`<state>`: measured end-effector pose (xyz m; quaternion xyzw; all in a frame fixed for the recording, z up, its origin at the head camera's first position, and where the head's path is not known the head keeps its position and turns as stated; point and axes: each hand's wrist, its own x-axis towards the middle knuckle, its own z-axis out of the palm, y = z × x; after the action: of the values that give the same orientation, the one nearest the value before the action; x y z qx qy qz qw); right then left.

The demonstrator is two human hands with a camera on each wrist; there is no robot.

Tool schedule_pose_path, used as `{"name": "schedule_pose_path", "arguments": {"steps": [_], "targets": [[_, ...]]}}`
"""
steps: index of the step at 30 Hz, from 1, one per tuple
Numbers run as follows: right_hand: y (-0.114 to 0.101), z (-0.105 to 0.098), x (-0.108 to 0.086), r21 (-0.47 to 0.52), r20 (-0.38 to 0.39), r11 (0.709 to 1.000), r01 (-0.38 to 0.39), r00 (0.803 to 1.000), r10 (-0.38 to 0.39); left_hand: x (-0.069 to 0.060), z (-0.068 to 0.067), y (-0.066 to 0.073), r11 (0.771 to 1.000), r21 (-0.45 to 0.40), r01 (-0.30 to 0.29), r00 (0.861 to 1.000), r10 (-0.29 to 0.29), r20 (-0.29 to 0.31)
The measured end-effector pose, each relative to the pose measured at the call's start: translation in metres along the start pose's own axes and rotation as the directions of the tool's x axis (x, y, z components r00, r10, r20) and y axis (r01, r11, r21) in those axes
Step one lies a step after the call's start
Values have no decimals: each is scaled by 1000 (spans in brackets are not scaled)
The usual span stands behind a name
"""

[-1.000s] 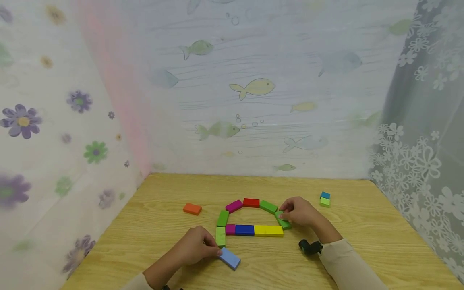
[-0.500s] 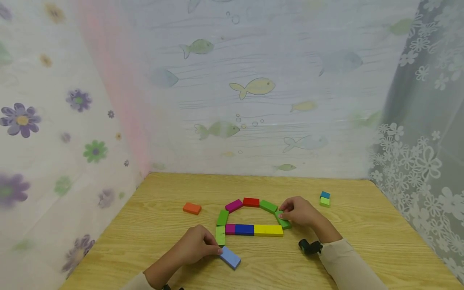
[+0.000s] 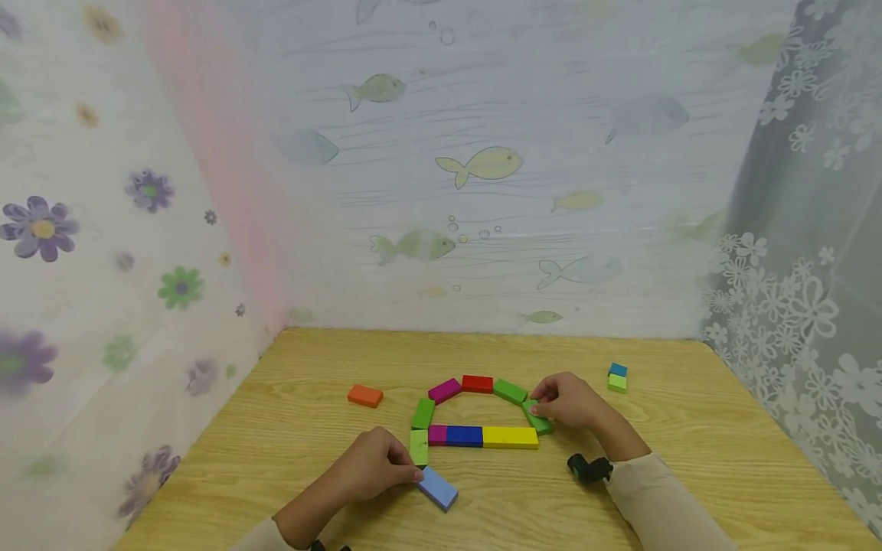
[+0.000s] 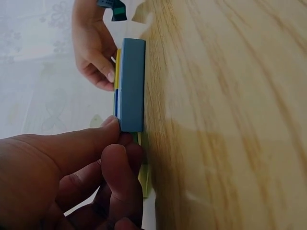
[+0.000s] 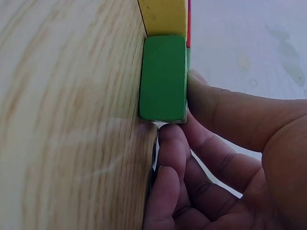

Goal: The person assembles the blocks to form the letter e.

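In the head view, my left hand point(image 3: 375, 465) pinches the left end of a light blue block point(image 3: 439, 489) lying slanted on the table. Its upper corner meets or nearly meets a lime green block point(image 3: 419, 448). My right hand point(image 3: 568, 401) holds a green block point(image 3: 537, 417) at the right side of a curve of blocks; the right wrist view shows the thumb on top of this green block point(image 5: 164, 79) and fingers beside it. Further along the curve lie a second green block point(image 3: 511, 392), a red block point(image 3: 478, 384), a magenta block point(image 3: 444, 391) and another green block point(image 3: 423, 414).
A straight row crosses below the curve: a short magenta block point(image 3: 438, 435), a dark blue block point(image 3: 465, 436) and a yellow block point(image 3: 510, 438). An orange block point(image 3: 365, 396) lies left. A blue block point(image 3: 618, 370) and a lime block point(image 3: 617, 383) lie back right on the wooden table point(image 3: 689, 428).
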<state>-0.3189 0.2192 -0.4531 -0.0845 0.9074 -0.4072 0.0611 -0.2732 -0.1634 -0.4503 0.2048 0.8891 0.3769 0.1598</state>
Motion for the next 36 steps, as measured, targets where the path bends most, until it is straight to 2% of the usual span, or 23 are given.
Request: {"name": "schedule_pose_path", "arguments": {"steps": [12,19,36], "targets": [[0,0,0,6,-2,1000,-10,1000,10,-4,-2,4,1000,-13,14,1000,-14,13],[0,-1,0,6,1,1000,-6,1000,6,-3,-3,0,1000,-28,9,1000,-8,22],[1,0,1,-2,0,1000,-13,1000,13,-3,-3,2,999,-31,23,999,-22,29]]}}
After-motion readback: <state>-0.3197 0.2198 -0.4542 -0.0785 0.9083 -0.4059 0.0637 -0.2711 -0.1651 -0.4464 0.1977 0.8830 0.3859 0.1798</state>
